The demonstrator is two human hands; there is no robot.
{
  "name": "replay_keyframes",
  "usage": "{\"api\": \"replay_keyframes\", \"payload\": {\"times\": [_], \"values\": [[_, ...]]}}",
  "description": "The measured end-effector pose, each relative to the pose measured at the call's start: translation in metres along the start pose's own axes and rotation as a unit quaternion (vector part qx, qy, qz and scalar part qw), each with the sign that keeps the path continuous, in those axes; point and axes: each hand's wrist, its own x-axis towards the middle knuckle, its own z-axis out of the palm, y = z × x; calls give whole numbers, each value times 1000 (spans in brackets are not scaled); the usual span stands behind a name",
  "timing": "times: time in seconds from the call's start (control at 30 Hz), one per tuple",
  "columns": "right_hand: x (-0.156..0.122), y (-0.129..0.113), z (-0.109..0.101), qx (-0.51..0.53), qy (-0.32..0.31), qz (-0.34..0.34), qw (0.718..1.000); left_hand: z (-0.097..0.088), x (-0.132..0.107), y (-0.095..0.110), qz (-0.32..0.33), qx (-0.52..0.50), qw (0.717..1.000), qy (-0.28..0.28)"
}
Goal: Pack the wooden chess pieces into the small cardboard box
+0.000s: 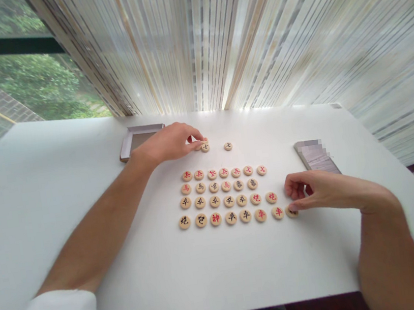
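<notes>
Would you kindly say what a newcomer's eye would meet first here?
Probably the four rows of round pieces, marked in red or black, around the middle of the white table. Next, perhaps, the left hand, at a few separate pieces beyond the rows, and the right hand, at the right end of the nearest row. A striped curtain hangs behind.

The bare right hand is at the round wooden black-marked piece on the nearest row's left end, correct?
Wrong end: the head view shows the bare right hand at the round wooden black-marked piece on the right end of the nearest row.
</notes>
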Motion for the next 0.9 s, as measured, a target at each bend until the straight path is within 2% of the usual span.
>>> {"api": "replay_keyframes", "payload": {"times": [0.1, 0.17, 0.27, 0.37, 0.5, 0.6, 0.73, 0.9], "values": [[1, -2, -2, -5, 16, -10, 1000, 1, 0, -1, -4, -3, 1000, -1], [4, -6, -2, -12, 51, -27, 998, 2, 0, -2, -2, -3, 1000, -4], [12, -13, 1, -24, 145, -47, 988, 4, 1, -5, 0, 6, 1000, -4], [24, -18, 8, -32, 254, -64, 965, 7, 3, -8, 1, 17, 1000, -2], [36, -20, 16, -35, 339, -99, 935, 11, 5, -12, 2, 19, 1000, -8], [40, -21, 17, -29, 361, -112, 926, 17, 7, -13, -1, 25, 1000, -8], [41, -23, 17, -28, 357, -114, 927, 24, 10, -14, -11, 35, 999, -12], [42, -18, 17, -34, 375, -123, 918, 26, 10, -10, -2, 52, 999, 6]]}}
